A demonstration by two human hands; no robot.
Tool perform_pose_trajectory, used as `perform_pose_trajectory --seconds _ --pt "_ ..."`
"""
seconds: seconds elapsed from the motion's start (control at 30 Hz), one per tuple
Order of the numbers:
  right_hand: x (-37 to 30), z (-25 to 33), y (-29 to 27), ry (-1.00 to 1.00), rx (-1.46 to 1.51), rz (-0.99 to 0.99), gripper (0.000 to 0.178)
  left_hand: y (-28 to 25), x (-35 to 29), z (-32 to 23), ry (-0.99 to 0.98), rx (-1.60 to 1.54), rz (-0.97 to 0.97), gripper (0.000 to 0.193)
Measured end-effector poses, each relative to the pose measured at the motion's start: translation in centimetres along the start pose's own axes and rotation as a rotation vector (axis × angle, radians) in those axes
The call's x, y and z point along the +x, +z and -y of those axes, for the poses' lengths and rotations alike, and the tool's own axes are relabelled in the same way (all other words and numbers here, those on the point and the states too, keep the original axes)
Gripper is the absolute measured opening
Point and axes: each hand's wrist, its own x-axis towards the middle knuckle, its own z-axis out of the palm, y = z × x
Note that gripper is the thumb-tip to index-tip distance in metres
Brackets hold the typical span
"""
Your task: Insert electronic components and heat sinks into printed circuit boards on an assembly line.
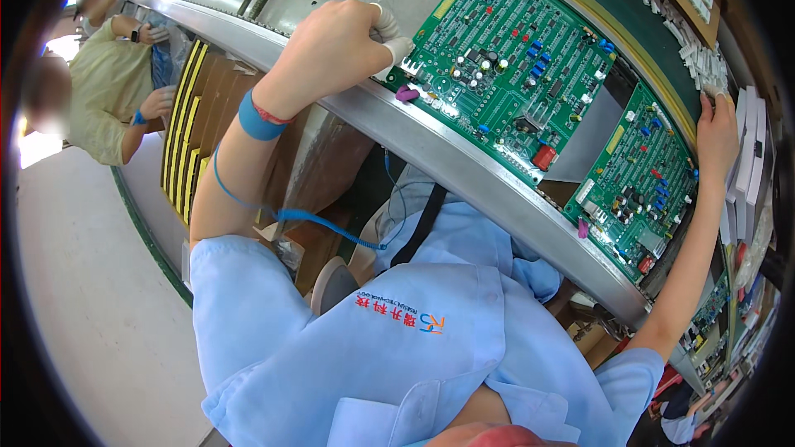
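My left hand (pixel 339 50), with white covers on its fingertips, is closed beside the left edge of a large green circuit board (pixel 505 66). Whether its pinched fingertips hold anything small is hidden. Blue, red and white parts and a purple piece at the near edge stand on this board. To its right lies a second green circuit board (pixel 633 182) with similar parts. My right hand (pixel 718 134) stretches past that board to a heap of small white connectors (pixel 700 54). Its fingers are drawn together at the heap's near end; what they grip cannot be made out.
A metal rail (pixel 464 161) runs along the bench's near side. Blue coiled cord (pixel 331 225) hangs from my left wristband. Cardboard dividers with yellow edges (pixel 203 116) stand at left, near another person (pixel 103 91). White boxes (pixel 747 157) stand at far right.
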Motion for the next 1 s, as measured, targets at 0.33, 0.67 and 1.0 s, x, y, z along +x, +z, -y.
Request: perform_pose_trajectory --seconds 0.33,0.67,1.0 --pt "-0.1 0.1 0.7 -0.057 0.034 -0.127 0.02 -0.7 0.6 -0.8 -0.03 0.049 0.062 0.023" --pt "2.3 11.9 -7.4 -0.269 0.714 -0.265 0.014 -3.7 5.8 -0.2 0.216 -0.234 -0.188 0.036" --pt "5.7 22.5 -6.2 -0.446 0.569 -0.041 0.011 0.2 9.3 -4.5 0.311 -0.511 -0.55 0.028"
